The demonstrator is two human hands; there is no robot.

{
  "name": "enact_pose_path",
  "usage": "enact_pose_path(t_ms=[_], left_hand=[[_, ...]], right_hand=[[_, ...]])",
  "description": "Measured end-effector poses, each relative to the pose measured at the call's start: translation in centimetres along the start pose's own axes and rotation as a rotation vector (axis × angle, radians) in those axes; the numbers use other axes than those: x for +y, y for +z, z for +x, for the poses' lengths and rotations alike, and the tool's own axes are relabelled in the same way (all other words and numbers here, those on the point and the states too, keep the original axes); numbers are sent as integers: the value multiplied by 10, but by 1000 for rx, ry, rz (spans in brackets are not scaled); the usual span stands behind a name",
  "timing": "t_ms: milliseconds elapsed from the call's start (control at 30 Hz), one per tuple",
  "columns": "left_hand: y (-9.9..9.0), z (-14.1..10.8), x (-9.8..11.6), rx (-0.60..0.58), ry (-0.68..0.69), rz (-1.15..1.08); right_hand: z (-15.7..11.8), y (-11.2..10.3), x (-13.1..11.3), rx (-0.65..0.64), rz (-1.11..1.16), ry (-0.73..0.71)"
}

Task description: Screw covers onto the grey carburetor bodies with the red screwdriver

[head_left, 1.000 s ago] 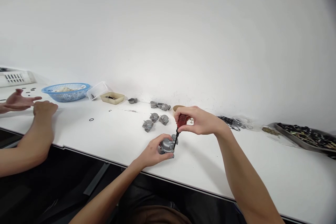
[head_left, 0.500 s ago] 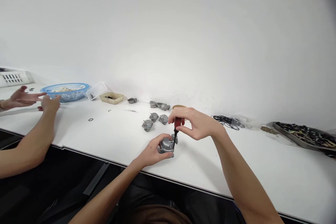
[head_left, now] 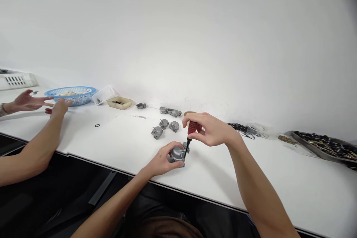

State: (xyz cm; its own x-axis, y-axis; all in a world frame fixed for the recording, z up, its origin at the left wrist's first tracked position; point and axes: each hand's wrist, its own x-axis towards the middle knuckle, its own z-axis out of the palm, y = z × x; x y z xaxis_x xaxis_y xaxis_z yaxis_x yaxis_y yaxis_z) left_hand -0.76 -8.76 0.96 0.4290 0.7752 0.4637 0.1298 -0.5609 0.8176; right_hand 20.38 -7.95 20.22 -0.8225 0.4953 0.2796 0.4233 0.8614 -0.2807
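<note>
A grey metal part (head_left: 177, 153) rests on the white table near its front edge, with the fingers and thumb of my left hand (head_left: 164, 160) wrapped round it. My right hand (head_left: 208, 129) grips the red handle of a screwdriver (head_left: 192, 128). The dark shaft slants down and its tip touches the right side of the part; the exact contact point is too small to tell. Just behind stand similar grey parts (head_left: 157, 132), and more (head_left: 174, 112) lie by the wall.
At the left, another person's hands (head_left: 60, 108) are beside a blue basket (head_left: 93, 93). A clear box (head_left: 104, 95), a cream tray (head_left: 125, 104) and a black ring (head_left: 97, 125) lie nearby. To the right are black rings (head_left: 240, 128) and a metal tray (head_left: 309, 148) of small parts.
The screwdriver handle has tilted to the right, and my right hand has shifted slightly right with it. My left hand stays on the part. The other person's hands have moved slightly right.
</note>
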Motion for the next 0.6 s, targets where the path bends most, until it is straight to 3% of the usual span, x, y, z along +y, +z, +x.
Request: enact_pose_path(t_ms=[233,433,600], left_hand=[[0,-2,-3,7,-17,8],[-1,-2,-2,-10,15,-12],[-2,-3,-3,-4,-13,-1]], right_hand=[[1,2,4,47,-7,-13],[-2,-8,8,-107,242,-122],[-3,-8,12,-84,308,-47]])
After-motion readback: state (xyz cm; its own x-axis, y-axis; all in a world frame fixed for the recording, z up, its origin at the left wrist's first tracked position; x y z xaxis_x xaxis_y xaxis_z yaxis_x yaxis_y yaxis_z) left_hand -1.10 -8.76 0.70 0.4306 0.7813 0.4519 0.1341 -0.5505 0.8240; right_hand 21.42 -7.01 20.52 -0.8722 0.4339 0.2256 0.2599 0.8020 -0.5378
